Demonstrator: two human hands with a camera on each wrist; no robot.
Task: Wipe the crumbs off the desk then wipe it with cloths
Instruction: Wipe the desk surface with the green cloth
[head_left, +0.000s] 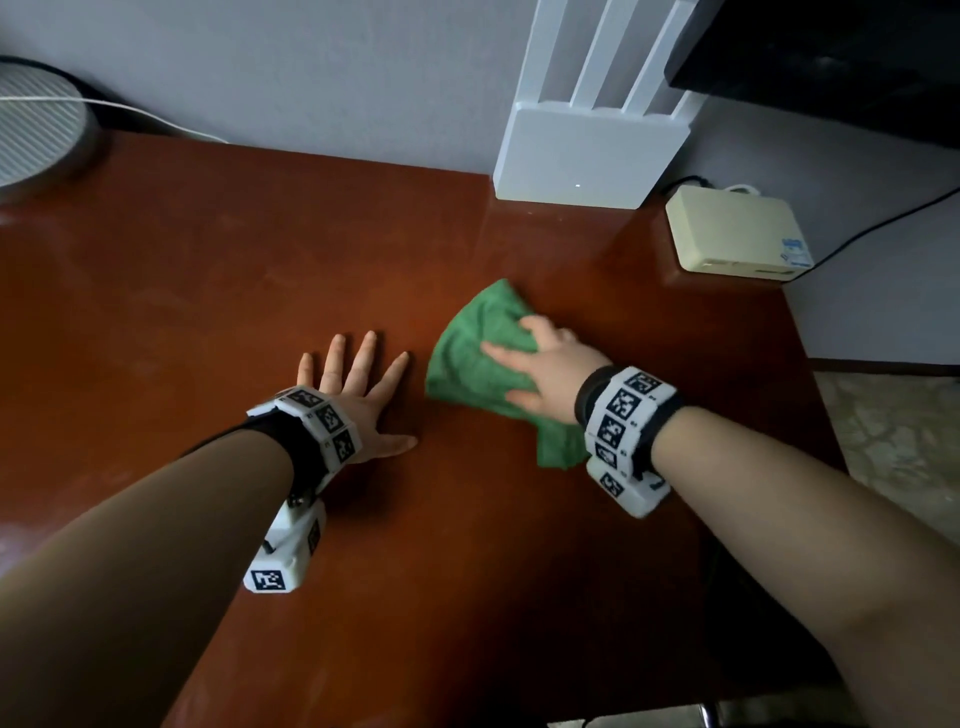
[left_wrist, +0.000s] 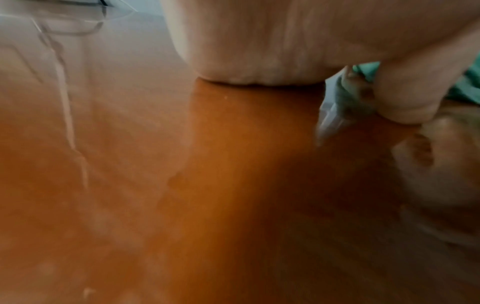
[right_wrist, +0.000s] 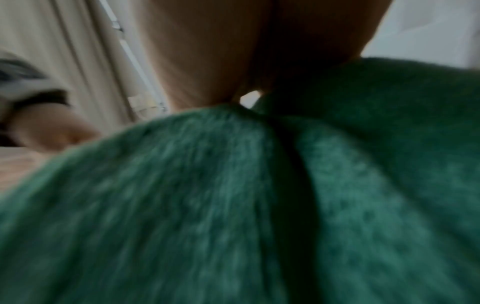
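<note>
A green cloth (head_left: 472, 343) lies bunched on the reddish-brown desk (head_left: 260, 260), right of centre. My right hand (head_left: 545, 364) sits on top of it, fingers curled into the fabric and thumb pressed to its near edge. In the right wrist view the green cloth (right_wrist: 182, 205) fills the frame below the palm (right_wrist: 207, 51). My left hand (head_left: 358, 395) rests flat on the wood just left of the cloth, fingers spread, holding nothing. The left wrist view shows the palm (left_wrist: 259, 41) on the desk (left_wrist: 207, 185) and a tiny pale speck (left_wrist: 225, 97) near it.
A white router (head_left: 587, 156) stands at the back against the wall. A beige box (head_left: 737, 234) with cables sits at the back right corner. A round grey device (head_left: 36, 135) occupies the back left. The desk's right edge drops to the floor (head_left: 893, 441).
</note>
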